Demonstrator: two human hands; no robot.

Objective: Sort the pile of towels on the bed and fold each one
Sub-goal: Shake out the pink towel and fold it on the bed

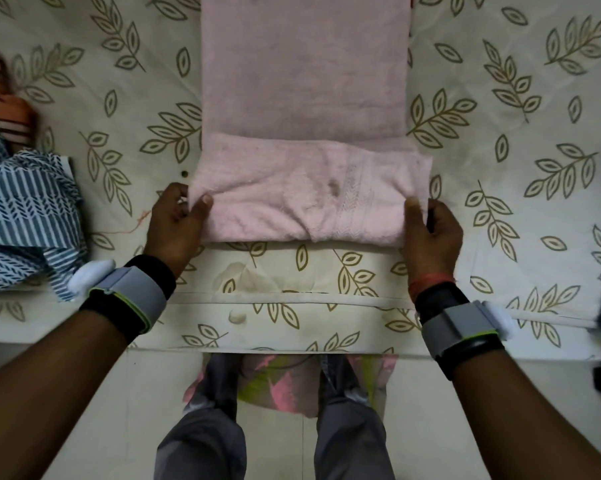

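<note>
Across the bed (500, 174) (leaf-print sheet), the towel (302, 74) lies as a long pink strip, centred, running from near the front edge to the top of the view. Its near end is turned over onto the strip, forming a doubled flap. The flap corners overhang the strip sides slightly, L and R. Other cloths sit well apart at far left: blue cloth (25, 209), striped, w/ orange cloth (5, 109) beyond it. A dark-edged item shows at the right border; type cannot be determined.

L hand (174, 226) pinches the flap's left corner: thumb on top, fingers curled beneath. R hand (430, 237) grips the right corner likewise, thumb on top, fingers curled at the side. Each wrist carries a grey band (129, 299).

Step in hand (est.): end-over fold of one towel. The flap is held, not yet pressed flat, and its centre is puckered. Task progress (est.): partway, since the cloths at left lie unfolded.

Next move req. (est.):
1. Carry both corners fwd. at an equal rate.
2. Keep flap edges aligned w/ strip sides.
3. Lay down, then smooth the pucker.

Uneven pull would likely skew the fold.
</note>
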